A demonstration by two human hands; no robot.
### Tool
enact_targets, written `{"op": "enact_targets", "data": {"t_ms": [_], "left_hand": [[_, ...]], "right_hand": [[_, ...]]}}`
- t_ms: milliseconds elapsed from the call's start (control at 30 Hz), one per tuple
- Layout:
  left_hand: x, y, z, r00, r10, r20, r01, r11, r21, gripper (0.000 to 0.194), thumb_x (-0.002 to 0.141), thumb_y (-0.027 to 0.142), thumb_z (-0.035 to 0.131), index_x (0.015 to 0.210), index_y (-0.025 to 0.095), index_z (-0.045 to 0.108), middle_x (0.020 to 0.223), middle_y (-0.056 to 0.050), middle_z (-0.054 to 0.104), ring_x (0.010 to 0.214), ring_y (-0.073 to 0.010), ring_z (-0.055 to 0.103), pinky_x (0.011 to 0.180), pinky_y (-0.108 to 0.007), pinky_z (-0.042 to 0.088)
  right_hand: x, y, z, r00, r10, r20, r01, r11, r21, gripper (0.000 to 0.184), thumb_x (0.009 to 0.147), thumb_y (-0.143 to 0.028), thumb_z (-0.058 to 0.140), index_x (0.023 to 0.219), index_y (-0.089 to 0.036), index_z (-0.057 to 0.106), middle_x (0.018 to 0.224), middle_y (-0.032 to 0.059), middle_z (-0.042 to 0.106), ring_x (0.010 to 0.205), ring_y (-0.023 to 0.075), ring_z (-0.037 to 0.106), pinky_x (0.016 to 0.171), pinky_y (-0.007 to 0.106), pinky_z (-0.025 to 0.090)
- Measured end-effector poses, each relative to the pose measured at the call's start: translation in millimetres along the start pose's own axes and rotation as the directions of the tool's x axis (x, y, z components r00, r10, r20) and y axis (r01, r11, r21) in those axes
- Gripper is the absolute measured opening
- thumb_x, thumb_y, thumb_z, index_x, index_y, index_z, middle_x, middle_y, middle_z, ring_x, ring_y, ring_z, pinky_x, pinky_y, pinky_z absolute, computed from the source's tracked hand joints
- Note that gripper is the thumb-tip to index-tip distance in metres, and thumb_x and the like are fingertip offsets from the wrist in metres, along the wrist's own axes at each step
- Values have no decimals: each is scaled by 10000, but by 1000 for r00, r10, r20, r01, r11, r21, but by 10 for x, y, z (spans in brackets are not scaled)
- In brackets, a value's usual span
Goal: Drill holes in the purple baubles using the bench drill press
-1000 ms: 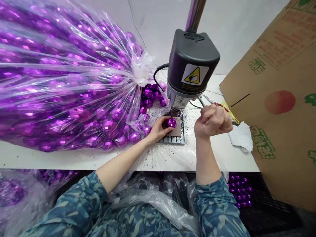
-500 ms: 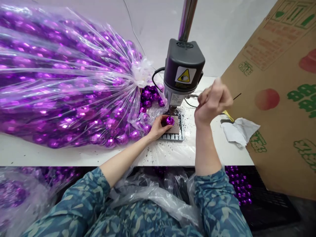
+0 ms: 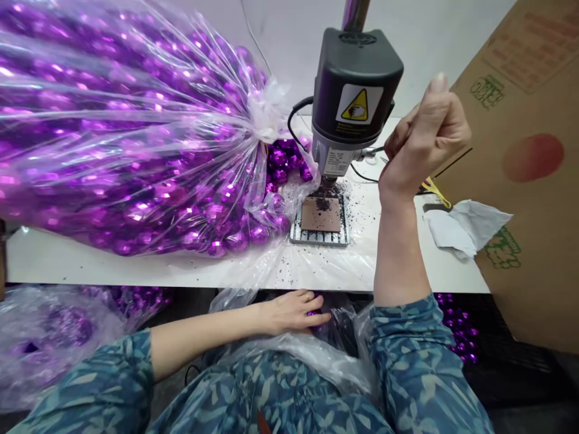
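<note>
My left hand (image 3: 292,311) is below the table edge, over an open plastic bag (image 3: 312,355) on my lap, with a purple ball (image 3: 313,313) showing under its fingers. My right hand (image 3: 425,138) is raised in a fist beside the grey drill press head (image 3: 355,90), closed round what looks like its thin black lever. The small square plate (image 3: 321,215) under the drill bit is bare, with dark shavings scattered on it.
A big clear bag (image 3: 126,126) full of shiny purple balls lies on the white table (image 3: 90,265) at the left. A brown cardboard box (image 3: 525,169) leans at the right, with crumpled white paper (image 3: 465,223) beside it. More purple balls (image 3: 456,325) sit in a black crate under the table.
My left hand has left the plate and dropped with the purple ball to the bag on my lap. My right fist rose higher beside the drill head. The plate now holds no ball.
</note>
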State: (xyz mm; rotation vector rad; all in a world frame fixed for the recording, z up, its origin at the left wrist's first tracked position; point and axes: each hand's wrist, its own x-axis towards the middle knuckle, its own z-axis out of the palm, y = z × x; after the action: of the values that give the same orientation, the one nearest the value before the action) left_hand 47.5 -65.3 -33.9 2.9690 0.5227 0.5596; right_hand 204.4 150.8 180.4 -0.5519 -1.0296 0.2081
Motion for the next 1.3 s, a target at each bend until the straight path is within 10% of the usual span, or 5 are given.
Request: {"op": "enact_targets", "data": {"t_ms": [133,433,800,1067,1300], "left_hand": [[289,-745,-375,930,-316,-187,319,948,-13,309,1028,116,404,1238,140,630,1113,-147,715,1052,-236,650,891,-373,568],[792,-2362,-1015,234,-972,30,956,235,176,378,828,43,667,1204,63,704,1313,-290,628,1291,-426,611,1061,-548,525],[514,-2104,-1068,484,-834,-266,591,536,-604,336,963,285,627,1294,247,675,1095,-80,642,969,-218,703,974,-421,588],[519,-1466,-691,424,-905,47,164,26,-986,464,907,415,765,1274,215,562,1146,-107,755,901,-187,761,795,-353,656],[725,-1730,-303,285,-958,1,207,61,-976,512,782,353,879,1148,163,576,993,-60,736,775,-136,699,621,-230,563]], "right_hand": [[5,35,-14,1000,28,4,-28,999,16,576,917,-587,569,581,-228,269,433,-94,288,361,21,262,445,244,189],[0,57,-43,999,26,33,-27,998,49,567,924,-577,574,580,-215,306,437,-99,317,376,20,275,466,237,224],[-21,57,-55,999,16,35,-17,1000,24,561,920,-613,556,612,-239,272,460,-80,303,407,40,262,458,268,218],[-28,47,-29,1000,11,-1,-11,1000,18,590,880,-672,560,611,-239,262,467,-88,278,393,29,254,453,268,208],[-35,-26,-8,999,32,-11,-32,999,-17,636,801,-783,486,594,-233,243,439,-93,285,378,19,248,440,258,222]]}}
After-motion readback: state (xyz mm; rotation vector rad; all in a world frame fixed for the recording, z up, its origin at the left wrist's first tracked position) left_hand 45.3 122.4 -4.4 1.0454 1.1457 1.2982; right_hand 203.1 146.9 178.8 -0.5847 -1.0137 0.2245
